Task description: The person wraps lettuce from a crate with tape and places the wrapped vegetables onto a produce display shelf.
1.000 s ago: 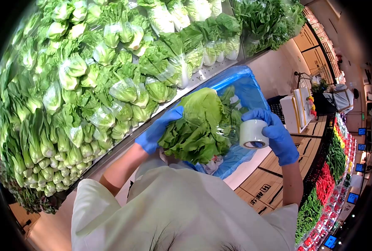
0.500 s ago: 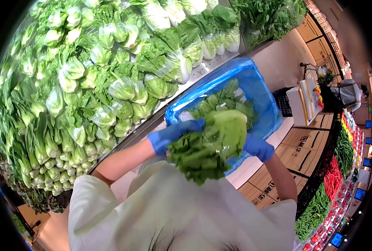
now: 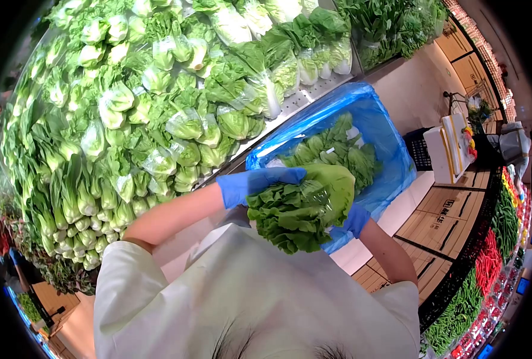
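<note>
A leafy green lettuce (image 3: 305,206) with a shiny film on its leaves is between my blue-gloved hands in front of my chest. My left hand (image 3: 257,184) grips its upper left side, fingers laid across the leaves. At its lower right is my right hand (image 3: 353,221), with the fingers hidden behind the lettuce. The roll of clear film is out of sight. Beyond the lettuce, a crate lined with blue plastic (image 3: 397,170) holds more green leafy heads (image 3: 362,161).
A sloped shelf of wrapped greens (image 3: 182,122) fills the left and top. White boxes (image 3: 448,149) stand on the right, near a person (image 3: 513,146). Red peppers (image 3: 488,263) and green peppers (image 3: 466,308) lie on a curved display at the right.
The lettuce has turned and come nearer my chest. My right hand has moved down and left behind it, and the film roll has gone from view. More of the crate shows.
</note>
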A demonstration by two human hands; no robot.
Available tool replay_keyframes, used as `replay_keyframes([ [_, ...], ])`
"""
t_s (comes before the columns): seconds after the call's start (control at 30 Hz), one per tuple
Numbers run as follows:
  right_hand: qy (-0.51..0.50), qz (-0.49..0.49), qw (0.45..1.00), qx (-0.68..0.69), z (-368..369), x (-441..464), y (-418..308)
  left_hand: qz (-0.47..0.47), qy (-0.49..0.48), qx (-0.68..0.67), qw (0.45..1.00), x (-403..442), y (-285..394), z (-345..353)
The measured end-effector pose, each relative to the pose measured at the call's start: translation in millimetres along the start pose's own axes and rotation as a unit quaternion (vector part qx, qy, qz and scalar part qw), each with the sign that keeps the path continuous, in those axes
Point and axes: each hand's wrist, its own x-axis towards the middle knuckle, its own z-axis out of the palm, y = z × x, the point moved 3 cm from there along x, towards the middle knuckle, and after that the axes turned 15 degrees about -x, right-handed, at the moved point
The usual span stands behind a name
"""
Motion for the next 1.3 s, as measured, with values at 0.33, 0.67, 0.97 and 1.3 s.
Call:
replay_keyframes([
  [0.33, 0.042, 0.029, 0.978, 0.201, -21.4, 2.4, 10.0, 0.047, 0.026, 0.075, 0.996, -2.2, 26.8, 39.1],
  [0.67, 0.005, -0.003, 0.963, 0.268, -63.0, 38.0, -15.5, 0.175, 0.072, 0.171, 0.967, -23.6, 48.9, 70.5],
  [0.97, -0.006, 0.013, 0.964, 0.265, -64.5, 78.3, -73.7, 0.234, 0.030, 0.160, 0.959, -58.3, 55.6, 75.6],
  [1.3, -0.027, -0.013, 0.984, 0.175, -81.9, 99.9, -78.5, 0.217, 0.032, 0.198, 0.955, -87.9, 20.1, 113.1],
])
